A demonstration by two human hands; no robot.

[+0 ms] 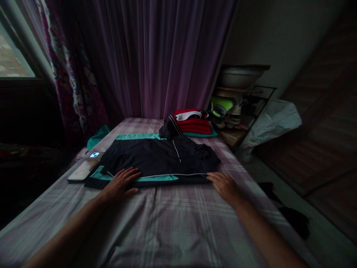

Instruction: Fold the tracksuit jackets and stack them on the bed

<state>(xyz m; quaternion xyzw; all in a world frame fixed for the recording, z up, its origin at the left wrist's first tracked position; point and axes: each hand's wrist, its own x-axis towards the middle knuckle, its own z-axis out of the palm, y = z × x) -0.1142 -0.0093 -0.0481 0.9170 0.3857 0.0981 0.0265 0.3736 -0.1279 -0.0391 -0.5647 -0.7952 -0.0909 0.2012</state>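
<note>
A dark navy jacket (150, 154) with teal panels and white piping lies folded on the checked bed cover. Its collar end points away from me, toward a stack of clothes. My left hand (122, 182) rests flat on the near edge, left of the middle, with its fingers spread over the dark cloth and teal strip. At the near right corner, my right hand (223, 185) touches the end of the white-piped sleeve with outstretched fingertips; its thumb is hidden.
Behind the jacket sits a stack of red folded clothes (193, 124) with a white band on top. A phone (79, 173) lies at the left. Purple curtains (167, 56) hang at the back. To the right stand a rack with a basin (240, 77) and a white plastic bag (275, 121).
</note>
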